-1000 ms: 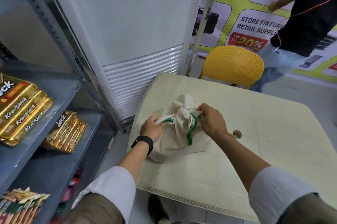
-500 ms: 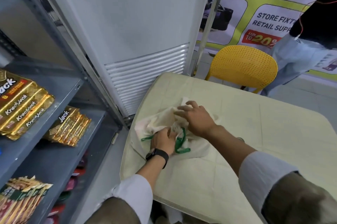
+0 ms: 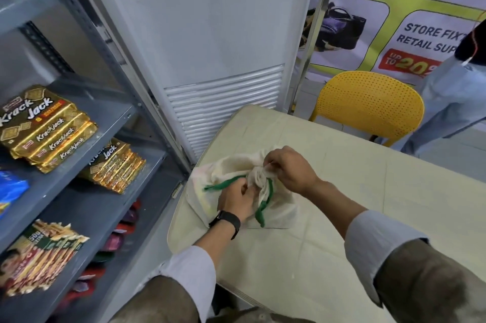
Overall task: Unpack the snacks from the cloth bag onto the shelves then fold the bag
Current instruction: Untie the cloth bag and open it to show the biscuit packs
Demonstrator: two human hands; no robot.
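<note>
Beside the grey shelves (image 3: 86,135) with Krackjack packets (image 3: 50,133), a cream table (image 3: 342,230) carries the cloth bag (image 3: 226,167) near its left edge. Left hand (image 3: 236,197) pinches a green handle (image 3: 223,182); right hand (image 3: 289,170) pinches the bunched bag mouth (image 3: 259,178).

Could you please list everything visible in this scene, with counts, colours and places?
cream cloth bag with green handles: one, bunched, on the table's left part
cream table: one, centre right
gold Krackjack biscuit packs: two stacks, on the grey metal shelves, left
brown-green snack packets: one row, lower shelf
blue packet: one, left edge
white cabinet unit: one, behind the table
yellow perforated plastic chair: one, beyond the table
another person: one, right edge
left hand: black wristband, grip on bag
right hand: grip on bag's gathered neck
</note>
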